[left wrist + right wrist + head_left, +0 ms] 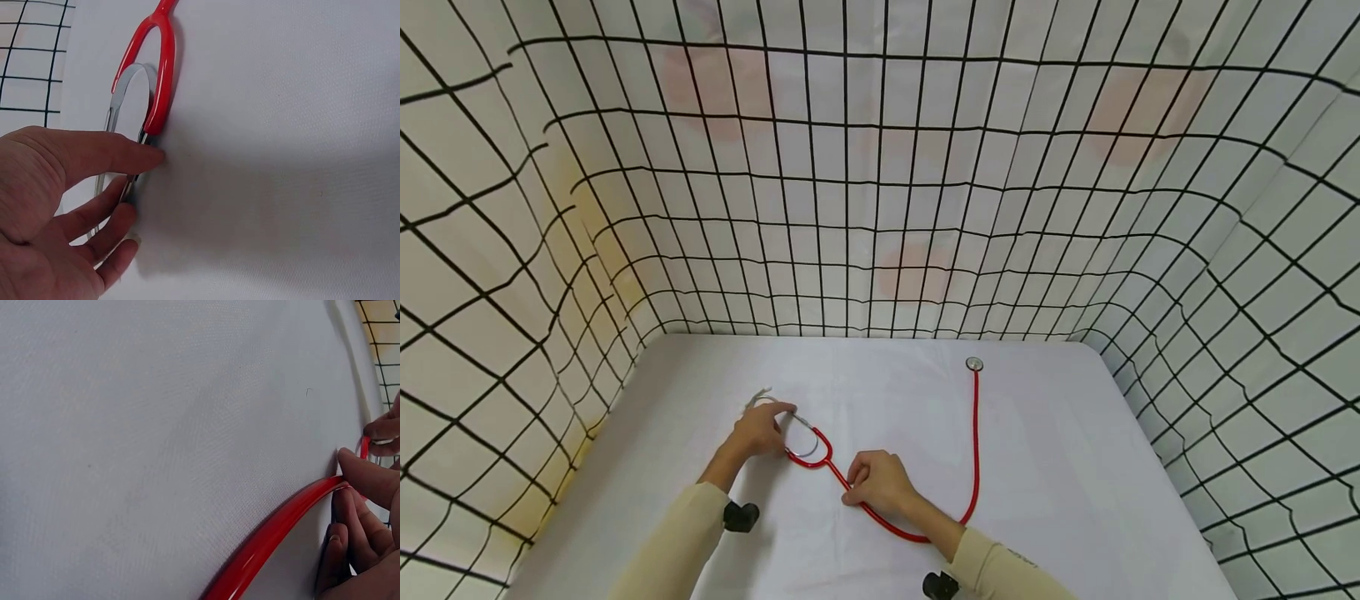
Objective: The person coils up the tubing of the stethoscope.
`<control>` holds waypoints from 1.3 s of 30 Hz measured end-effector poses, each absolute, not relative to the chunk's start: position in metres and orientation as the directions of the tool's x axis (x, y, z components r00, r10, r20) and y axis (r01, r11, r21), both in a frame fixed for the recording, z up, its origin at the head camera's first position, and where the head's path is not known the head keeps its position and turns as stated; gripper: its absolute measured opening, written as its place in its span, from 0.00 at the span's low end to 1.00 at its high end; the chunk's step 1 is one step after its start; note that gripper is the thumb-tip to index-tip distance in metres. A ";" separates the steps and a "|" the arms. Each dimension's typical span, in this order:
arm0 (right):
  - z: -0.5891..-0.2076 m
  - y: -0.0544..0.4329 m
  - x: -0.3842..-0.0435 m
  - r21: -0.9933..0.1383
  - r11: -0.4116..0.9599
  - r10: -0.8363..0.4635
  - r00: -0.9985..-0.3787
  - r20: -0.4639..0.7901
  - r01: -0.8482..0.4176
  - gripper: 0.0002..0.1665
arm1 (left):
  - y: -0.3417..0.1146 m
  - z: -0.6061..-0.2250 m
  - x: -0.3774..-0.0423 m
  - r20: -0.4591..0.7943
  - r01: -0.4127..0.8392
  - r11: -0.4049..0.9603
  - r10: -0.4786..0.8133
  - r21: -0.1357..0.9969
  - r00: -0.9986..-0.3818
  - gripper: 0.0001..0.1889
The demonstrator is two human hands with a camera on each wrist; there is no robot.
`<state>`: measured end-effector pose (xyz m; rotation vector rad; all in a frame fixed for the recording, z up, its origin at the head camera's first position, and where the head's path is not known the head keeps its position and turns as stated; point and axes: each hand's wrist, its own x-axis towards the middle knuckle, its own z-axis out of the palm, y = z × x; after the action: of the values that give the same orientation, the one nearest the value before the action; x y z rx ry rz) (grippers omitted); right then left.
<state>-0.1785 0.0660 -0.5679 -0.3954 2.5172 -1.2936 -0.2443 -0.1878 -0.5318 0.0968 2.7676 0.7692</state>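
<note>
A stethoscope with red tubing (976, 442) lies on a white-covered table, its round metal chest piece (974, 364) at the far right end. My left hand (762, 427) holds the metal ear tubes (143, 139) at the other end, thumb on one side and fingers on the other. Just past that hand the red tubing forks into a Y (159, 19). My right hand (883, 483) pinches the single red tube (275, 531) below the fork, between thumb and fingers. From there the tube curves under the right wrist and up to the chest piece. The ear tips are partly hidden behind the left hand.
A black wire grid (865, 225) stands around the back and both sides of the table (1075, 467). White sheeting with faint coloured patches hangs behind it. Each wrist carries a small black camera (741, 517) at the cuff.
</note>
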 end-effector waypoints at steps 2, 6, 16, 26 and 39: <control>-0.567 0.066 -0.178 -0.815 0.569 -0.371 -0.919 -0.130 -0.115 0.13 | -0.188 -0.532 -0.244 -0.236 -0.004 0.857 0.137 0.515 -0.962 0.37; -0.567 0.066 -0.177 -0.803 0.581 -0.381 -0.916 -0.123 -0.134 0.13 | -0.187 -0.532 -0.244 -0.221 0.003 0.856 0.137 0.517 -0.966 0.35; -0.557 0.070 -0.179 -0.819 0.568 -0.325 -0.936 -0.134 -0.079 0.08 | -0.183 -0.532 -0.239 -0.135 0.084 0.888 0.162 0.452 -0.978 0.28; -0.545 0.085 -0.190 -0.820 0.569 -0.278 -0.952 -0.128 -0.056 0.06 | -0.184 -0.527 -0.231 -0.112 0.071 0.907 0.128 0.414 -0.985 0.26; -0.527 0.110 -0.205 -0.825 0.564 -0.252 -0.960 -0.120 -0.045 0.04 | -0.180 -0.530 -0.225 -0.148 0.069 0.919 0.136 0.388 -0.980 0.24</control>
<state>-0.2049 0.1097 -0.5267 -0.2489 2.5737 -1.3473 -0.2255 -0.1800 -0.5296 0.1569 2.9076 0.5790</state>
